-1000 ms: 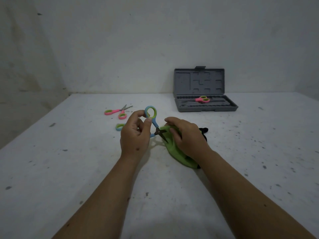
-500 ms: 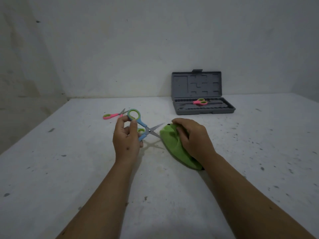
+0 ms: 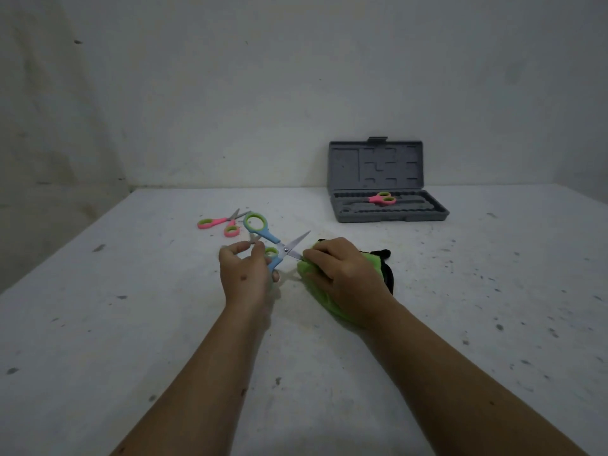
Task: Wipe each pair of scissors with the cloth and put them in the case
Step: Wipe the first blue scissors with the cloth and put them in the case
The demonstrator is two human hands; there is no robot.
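Note:
My left hand (image 3: 242,274) holds a pair of blue scissors with green-lined loops (image 3: 268,238), blades spread open in an X. One blade points up to the right; the tip of the other blade goes in under the fingers of my right hand (image 3: 342,274). That hand grips a green cloth (image 3: 332,299) lying on the white table (image 3: 131,324). A pink pair of scissors (image 3: 218,222) lies on the table further left. Another pink pair (image 3: 381,199) lies in the open grey case (image 3: 388,213) at the back right.
Under the green cloth a black piece of fabric (image 3: 388,274) sticks out to the right. The table meets a white wall at the back and a wall on the left. The case's lid (image 3: 375,166) stands upright against the back wall.
The blue scissors have opened wider and one blade tip now lies under my right hand's fingers on the cloth. My left hand has shifted lower on the handle.

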